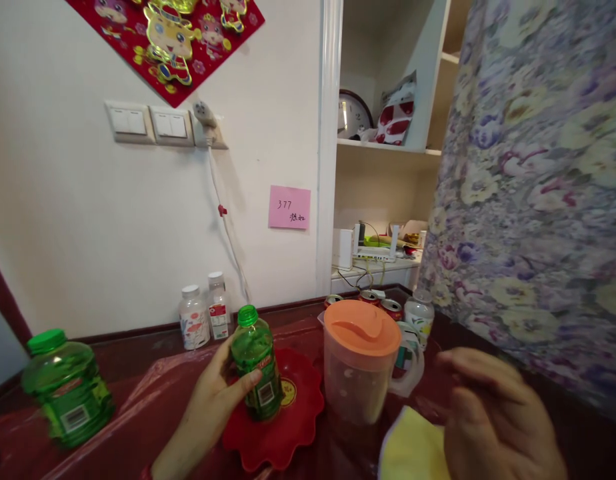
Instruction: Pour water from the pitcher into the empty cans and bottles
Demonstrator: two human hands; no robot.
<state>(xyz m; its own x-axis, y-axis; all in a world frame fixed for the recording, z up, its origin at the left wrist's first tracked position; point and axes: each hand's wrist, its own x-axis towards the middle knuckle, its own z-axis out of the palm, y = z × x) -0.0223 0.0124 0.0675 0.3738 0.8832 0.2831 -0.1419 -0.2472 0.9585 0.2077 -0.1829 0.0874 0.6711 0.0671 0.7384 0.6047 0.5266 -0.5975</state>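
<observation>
My left hand (pixel 223 393) is wrapped round a small green plastic bottle (pixel 255 363), upright over the red scalloped plate (pixel 253 453). The bottle's neck shows at the top and looks uncapped. Whether its base rests on the plate I cannot tell. My right hand (pixel 498 420) is raised at the lower right, fingers curled together in a pinch and slightly blurred; whatever they hold is hidden. Nearest to it are a yellow cloth (pixel 413 447) and a clear pitcher (pixel 355 387) with an orange lid (pixel 363 330). A larger green bottle (pixel 71 393) with a green cap stands at far left.
Two white-capped bottles (pixel 195 320) stand against the wall. Behind the pitcher are several drink cans (pixel 391 308) and a clear bottle (pixel 419 313). A white cord (pixel 228 233) hangs from the socket. Shelves (pixel 383 145) and a floral curtain (pixel 538 200) bound the right side.
</observation>
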